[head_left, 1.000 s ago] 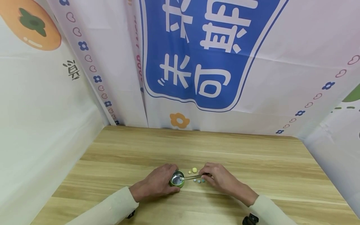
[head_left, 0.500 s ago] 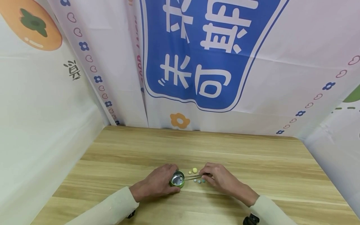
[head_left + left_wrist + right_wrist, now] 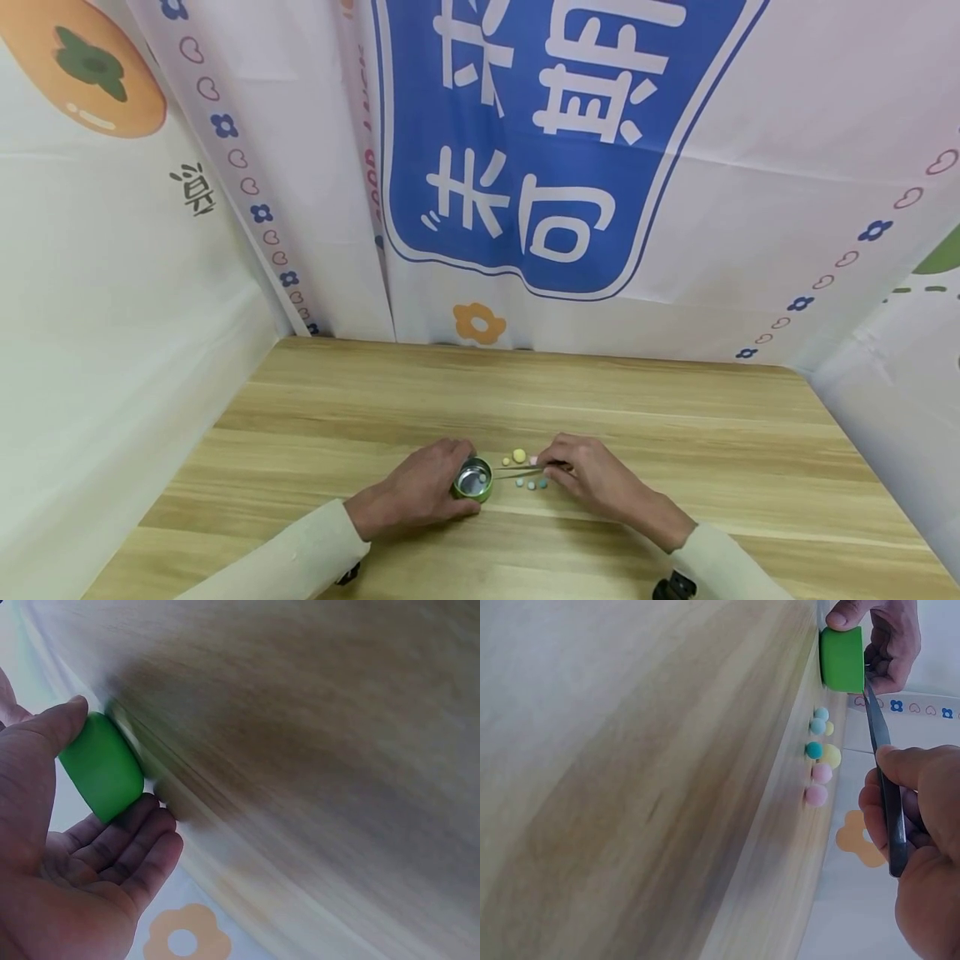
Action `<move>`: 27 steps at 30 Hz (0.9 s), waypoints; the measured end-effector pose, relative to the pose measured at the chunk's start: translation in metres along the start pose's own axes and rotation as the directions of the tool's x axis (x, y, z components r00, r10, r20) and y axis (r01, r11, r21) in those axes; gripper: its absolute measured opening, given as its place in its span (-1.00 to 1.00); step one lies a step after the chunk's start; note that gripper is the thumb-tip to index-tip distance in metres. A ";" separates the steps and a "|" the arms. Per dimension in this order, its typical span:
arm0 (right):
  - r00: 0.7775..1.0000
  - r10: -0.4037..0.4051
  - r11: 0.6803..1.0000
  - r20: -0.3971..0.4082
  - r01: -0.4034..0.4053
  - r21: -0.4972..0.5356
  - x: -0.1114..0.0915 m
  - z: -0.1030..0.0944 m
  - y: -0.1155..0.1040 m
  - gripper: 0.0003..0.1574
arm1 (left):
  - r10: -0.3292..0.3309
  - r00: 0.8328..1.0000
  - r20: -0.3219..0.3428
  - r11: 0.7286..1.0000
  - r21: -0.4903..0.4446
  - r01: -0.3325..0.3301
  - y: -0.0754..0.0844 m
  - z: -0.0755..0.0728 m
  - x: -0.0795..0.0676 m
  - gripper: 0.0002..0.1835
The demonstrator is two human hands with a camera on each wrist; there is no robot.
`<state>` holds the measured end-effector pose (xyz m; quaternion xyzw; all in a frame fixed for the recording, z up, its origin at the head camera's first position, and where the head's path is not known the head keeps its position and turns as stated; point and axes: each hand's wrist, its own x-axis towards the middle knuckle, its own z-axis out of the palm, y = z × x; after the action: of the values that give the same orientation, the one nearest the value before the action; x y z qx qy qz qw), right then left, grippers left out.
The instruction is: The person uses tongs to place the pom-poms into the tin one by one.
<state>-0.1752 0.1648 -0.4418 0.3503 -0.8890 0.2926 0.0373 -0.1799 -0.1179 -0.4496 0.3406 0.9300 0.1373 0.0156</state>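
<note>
My left hand [image 3: 423,485] holds a small round green tin [image 3: 105,769] on the table, thumb on one side and fingers on the other. A single pale ball [image 3: 482,478] lies inside the tin's shiny interior. In my right hand [image 3: 600,483] is a pair of dark metal tweezers [image 3: 889,795], pinched between thumb and fingers. Their tips point left, parted and holding nothing, just right of the tin's rim. Small pompoms lie under and around the tweezers: a larger yellow one [image 3: 830,755], a teal one [image 3: 814,750], a pink one [image 3: 816,796] and several pale ones.
The wood-grain table [image 3: 637,417] extends around both hands. Printed white cloth [image 3: 322,292] hangs behind it and on both sides. Dark straps show at the sleeve cuffs.
The tweezers' tips have parted from the pale ball, which now sits in the tin. My right hand has drawn slightly right, uncovering a pink pompom. The left hand stays in place.
</note>
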 end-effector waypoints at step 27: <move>1.000 0.022 0.997 -0.020 -0.024 -0.079 -0.002 0.003 0.015 -0.84 | -0.004 1.000 0.017 1.000 -0.003 0.004 0.000 -0.001 0.000 -0.40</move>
<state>-0.1831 0.1733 -0.4526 0.3355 -0.9034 0.2610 0.0561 -0.1797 -0.1180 -0.4480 0.3400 0.9303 0.1357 0.0240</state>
